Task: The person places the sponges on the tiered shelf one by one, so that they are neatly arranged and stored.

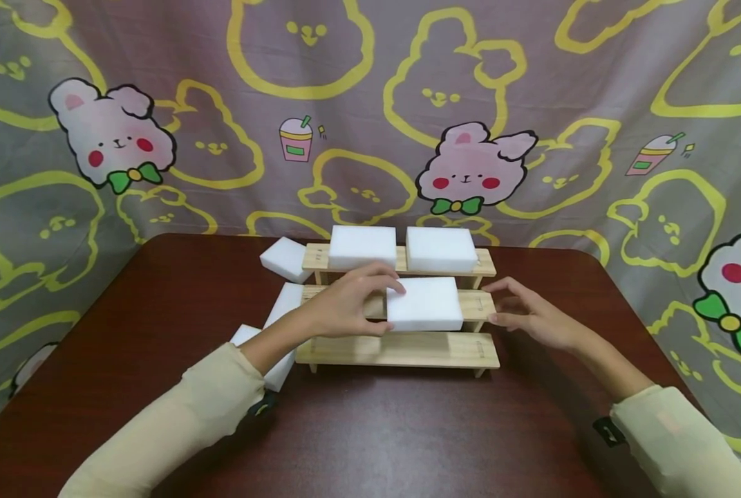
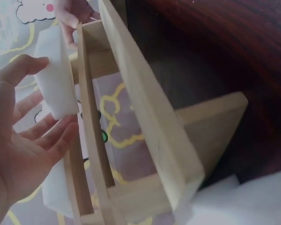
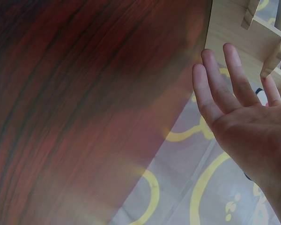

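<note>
A three-step wooden rack (image 1: 401,349) stands on the table. At its middle step, my left hand (image 1: 345,304) holds a white foam block (image 1: 429,304) by its left end, thumb in front and fingers behind. The left wrist view shows the same foam block (image 2: 56,75) between thumb and fingers. My right hand (image 1: 541,319) is at the right end of that step, fingertips at or just beside the wood; contact is unclear. Its fingers extend loosely with nothing held. Two more foam blocks, one left (image 1: 363,243) and one right (image 1: 441,245), sit on the top step.
Left of the rack, several loose foam blocks lie on the dark red-brown table (image 1: 395,429), including one at the back (image 1: 285,257) and one partly behind my left forearm (image 1: 283,304). A patterned curtain (image 1: 358,117) hangs behind the table.
</note>
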A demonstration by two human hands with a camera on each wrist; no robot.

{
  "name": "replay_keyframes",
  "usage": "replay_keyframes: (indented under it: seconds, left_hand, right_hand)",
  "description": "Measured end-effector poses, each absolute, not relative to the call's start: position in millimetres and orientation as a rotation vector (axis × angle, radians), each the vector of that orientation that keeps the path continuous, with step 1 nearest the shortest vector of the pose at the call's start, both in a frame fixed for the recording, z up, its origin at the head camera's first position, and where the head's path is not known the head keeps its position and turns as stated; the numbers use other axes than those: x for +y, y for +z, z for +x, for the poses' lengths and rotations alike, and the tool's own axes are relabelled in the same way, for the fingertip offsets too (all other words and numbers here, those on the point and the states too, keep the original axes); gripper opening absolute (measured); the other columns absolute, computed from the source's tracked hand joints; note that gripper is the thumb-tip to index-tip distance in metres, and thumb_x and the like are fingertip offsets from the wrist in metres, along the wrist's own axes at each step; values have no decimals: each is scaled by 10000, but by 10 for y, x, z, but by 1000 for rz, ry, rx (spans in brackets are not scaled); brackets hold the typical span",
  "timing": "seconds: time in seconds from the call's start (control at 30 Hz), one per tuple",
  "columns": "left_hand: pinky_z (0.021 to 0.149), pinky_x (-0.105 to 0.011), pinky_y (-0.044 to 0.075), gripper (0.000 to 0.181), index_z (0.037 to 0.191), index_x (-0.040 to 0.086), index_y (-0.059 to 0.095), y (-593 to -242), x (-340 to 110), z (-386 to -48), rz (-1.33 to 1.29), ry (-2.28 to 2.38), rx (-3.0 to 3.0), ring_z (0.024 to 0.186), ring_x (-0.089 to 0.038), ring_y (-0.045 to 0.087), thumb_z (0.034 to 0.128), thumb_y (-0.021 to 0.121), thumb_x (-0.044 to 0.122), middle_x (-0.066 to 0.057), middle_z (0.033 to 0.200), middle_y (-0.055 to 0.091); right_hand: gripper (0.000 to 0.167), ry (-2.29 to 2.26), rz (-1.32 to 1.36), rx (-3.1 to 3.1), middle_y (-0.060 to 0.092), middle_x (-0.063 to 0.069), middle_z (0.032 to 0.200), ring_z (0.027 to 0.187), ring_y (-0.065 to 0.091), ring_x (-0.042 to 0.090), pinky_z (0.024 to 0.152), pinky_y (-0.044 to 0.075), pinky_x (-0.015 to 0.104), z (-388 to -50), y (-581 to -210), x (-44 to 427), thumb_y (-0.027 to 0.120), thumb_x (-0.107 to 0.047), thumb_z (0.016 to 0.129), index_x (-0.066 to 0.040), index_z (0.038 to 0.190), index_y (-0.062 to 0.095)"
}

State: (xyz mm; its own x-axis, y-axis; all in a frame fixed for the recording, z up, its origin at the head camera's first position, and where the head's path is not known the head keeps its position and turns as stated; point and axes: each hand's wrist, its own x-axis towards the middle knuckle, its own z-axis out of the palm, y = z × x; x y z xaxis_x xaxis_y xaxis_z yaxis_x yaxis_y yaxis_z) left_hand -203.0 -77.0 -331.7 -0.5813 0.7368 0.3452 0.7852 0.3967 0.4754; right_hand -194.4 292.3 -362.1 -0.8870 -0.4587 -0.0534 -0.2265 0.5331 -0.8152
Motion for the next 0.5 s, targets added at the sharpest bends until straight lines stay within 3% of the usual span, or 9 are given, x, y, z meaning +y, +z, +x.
replay_keyframes:
  seconds: [0.5]
  left_hand:
    - [1034,-375,496,465,1237,56,679,-3318,-540,-2004,-1390,-834,-2604,1216,-243,575,830,844,210,-105,1333,572]
  right_hand:
    - [438,-1270,-583,2524,516,233,1369,1151,604,372,850,544,446,-1941,-3637,2934,649,-157,1016,-70,1397,451]
